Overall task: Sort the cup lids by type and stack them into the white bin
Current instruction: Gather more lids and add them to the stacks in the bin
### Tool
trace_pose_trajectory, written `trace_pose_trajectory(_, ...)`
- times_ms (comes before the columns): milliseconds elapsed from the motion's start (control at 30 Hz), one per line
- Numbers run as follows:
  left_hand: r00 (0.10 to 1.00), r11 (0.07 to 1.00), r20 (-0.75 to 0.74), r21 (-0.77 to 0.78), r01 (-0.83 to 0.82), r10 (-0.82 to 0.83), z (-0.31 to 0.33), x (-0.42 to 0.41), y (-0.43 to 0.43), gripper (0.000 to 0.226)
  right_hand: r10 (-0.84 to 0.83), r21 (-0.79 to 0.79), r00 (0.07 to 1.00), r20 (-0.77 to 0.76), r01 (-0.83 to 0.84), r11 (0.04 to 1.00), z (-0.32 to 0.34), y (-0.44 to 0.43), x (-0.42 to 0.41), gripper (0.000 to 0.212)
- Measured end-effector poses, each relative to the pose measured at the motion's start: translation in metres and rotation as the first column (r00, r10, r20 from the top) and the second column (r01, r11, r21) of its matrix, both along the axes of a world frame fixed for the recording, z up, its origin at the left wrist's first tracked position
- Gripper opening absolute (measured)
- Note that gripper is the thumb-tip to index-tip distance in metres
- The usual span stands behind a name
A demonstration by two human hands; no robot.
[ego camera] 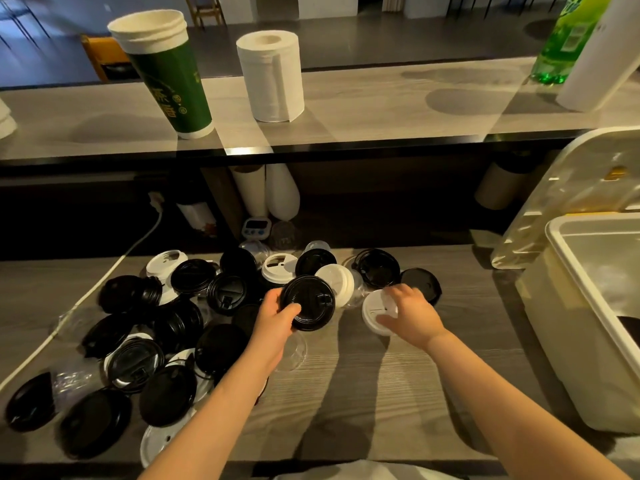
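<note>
The left hand (277,318) grips a black lid (308,303) by its rim, tilted, well left of the white bin (554,341). The right hand (412,315), nearer the bin, curls its fingers around a white lid (374,311). More lids (176,323) lie heaped on the desk (363,393), farther left of the bin.

Grey wood-grain counter (363,393) below a raised shelf (381,98); dim room, wooden chair (100,57) behind.

Dim, warm light from above casts long arm shadows; wide-angle edges bend, corners blur
</note>
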State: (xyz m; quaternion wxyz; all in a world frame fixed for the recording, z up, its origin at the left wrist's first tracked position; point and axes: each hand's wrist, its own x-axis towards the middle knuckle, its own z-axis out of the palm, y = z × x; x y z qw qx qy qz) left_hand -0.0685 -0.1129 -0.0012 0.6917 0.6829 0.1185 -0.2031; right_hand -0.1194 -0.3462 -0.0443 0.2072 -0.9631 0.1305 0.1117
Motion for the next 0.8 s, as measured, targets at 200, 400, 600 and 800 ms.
trace_pose_trajectory(200,0.999,1.0,-0.039,-0.014,-0.017,0.016,-0.004,0.008,-0.003,0.028,0.06,-0.25,0.992,-0.109,-0.085,0.964,-0.012,0.018,0.007,0.088)
trace_pose_trajectory(400,0.999,1.0,-0.044,-0.01,-0.017,0.017,-0.001,0.008,-0.003,0.029,0.071,-0.24,0.975,-0.212,-0.122,0.963,-0.007,0.018,0.017,0.094)
trace_pose_trajectory(600,1.0,1.0,-0.006,-0.014,-0.009,0.008,0.001,0.004,-0.005,0.032,0.008,-0.057,0.998,-0.059,-0.011,0.998,0.001,0.009,0.005,0.093)
trace_pose_trajectory(800,0.999,0.995,0.036,-0.103,0.016,-0.013,0.018,0.003,-0.027,0.034,-0.156,0.271,0.971,0.183,0.103,0.957,0.041,-0.002,-0.007,0.095)
